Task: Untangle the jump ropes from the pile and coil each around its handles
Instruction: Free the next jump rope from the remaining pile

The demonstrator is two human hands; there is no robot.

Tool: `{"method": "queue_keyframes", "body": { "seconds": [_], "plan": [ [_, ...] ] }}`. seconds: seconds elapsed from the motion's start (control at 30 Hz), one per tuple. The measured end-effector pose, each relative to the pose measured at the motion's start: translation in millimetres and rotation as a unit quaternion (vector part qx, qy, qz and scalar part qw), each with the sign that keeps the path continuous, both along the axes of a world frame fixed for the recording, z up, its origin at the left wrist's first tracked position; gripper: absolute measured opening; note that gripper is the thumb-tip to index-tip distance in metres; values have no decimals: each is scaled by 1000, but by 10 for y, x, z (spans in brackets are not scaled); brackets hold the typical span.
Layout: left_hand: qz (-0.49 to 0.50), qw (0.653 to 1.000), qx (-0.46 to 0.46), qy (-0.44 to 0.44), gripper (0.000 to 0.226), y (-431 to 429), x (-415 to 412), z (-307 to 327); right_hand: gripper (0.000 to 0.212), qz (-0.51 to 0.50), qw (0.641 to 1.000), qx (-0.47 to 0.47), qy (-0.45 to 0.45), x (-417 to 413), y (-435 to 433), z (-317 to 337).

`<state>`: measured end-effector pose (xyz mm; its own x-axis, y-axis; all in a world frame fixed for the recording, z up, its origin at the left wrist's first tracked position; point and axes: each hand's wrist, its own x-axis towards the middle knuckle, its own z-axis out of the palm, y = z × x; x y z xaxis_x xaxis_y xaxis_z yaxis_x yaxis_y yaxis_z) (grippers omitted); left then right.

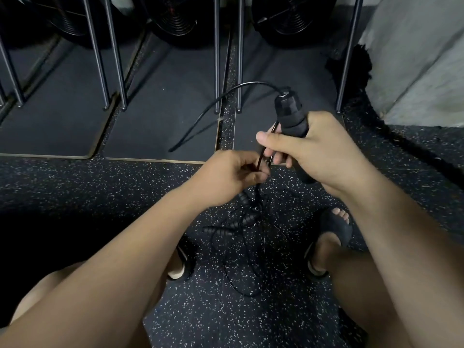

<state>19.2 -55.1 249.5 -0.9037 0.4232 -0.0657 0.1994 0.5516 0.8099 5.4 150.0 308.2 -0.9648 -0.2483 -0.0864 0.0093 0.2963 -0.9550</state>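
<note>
Slides: black slides (335, 228) sit left and right of the work, on the speckled floor (100, 192).
Pile: the pile (247, 249) of thin black rope lies on the floor between the feet, near centre. Several ribbed handles (218, 231) are caught in its far part.
Left hand: the left hand (226, 174) hangs just above the pile, fingers curled in and pinching a few strands (261, 156) that drop straight down into the tangle.
Right hand: the right hand (308, 151) is wrapped firmly round a foam handle (291, 114), thumb stretched toward the left hand. The handle tilts with its capped end far and up.
Cord: the cord (226, 96) leaves the cap, arcs left and comes down on a dark mat (160, 116). I cannot tell which strand in the pinch belongs to it.
Step, as I judge it: freeing this one rope from the pile; no coiling has begun.
How to do it well: hold the handle steady as the anchor. Slide the left pinch along one strand only, lifting loops off the ribbed handles rather than tugging, since a pull would likely tighten the knot.
Risk: the thin rope is dark against a dark floor, so crossings are easy to misread.
Far: metal rack legs (115, 59) stand on the mats.
</note>
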Motion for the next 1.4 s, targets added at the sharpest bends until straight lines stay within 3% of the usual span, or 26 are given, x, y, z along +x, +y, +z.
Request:
{"method": "queue_keyframes", "body": {
  "seconds": [0.17, 0.27, 0.37, 0.57, 0.67, 0.77, 0.9, 1.07, 1.17, 1.27, 1.4],
  "plan": [
    [11, 999, -33, -24, 3, -11, -8, -41, 13, -48, 987, -153, -27, -9, 93, 164],
    [0, 993, -107, -46, 14, -9, -20, -97, 14, -107, 962, -249, -41, -67, 176, 235],
    [2, 994, -88, -60, 18, -7, -28, -108, 16, -144, 946, -285, -49, -130, 271, 248],
    [19, 997, -71, 17, 23, 31, -43, -96, 19, -145, 954, -250, -77, -137, 302, 213],
    [26, 997, -44, 63, 19, 68, -30, -21, 10, -103, 973, -182, -100, -91, 218, 163],
    [27, 993, -24, 112, 38, 79, -22, 58, 8, -90, 992, -71, -62, -59, 173, 129],
    [72, 990, -2, 125, 9, 42, -39, 73, 11, -133, 991, 2, -8, -66, 197, 153],
    [32, 999, -13, 0, 13, -15, -27, 60, 14, -120, 993, -14, 4, -36, 162, 186],
    [7, 996, -69, -47, 13, -35, -20, -8, 14, -115, 992, -34, 28, -30, 170, 226],
    [12, 991, -127, -50, 7, -30, -17, -33, 19, -153, 981, -117, 39, -79, 248, 265],
    [49, 992, -114, -37, 10, -55, -52, -25, 17, -207, 946, -248, 15, -126, 329, 256]
  ]
}}
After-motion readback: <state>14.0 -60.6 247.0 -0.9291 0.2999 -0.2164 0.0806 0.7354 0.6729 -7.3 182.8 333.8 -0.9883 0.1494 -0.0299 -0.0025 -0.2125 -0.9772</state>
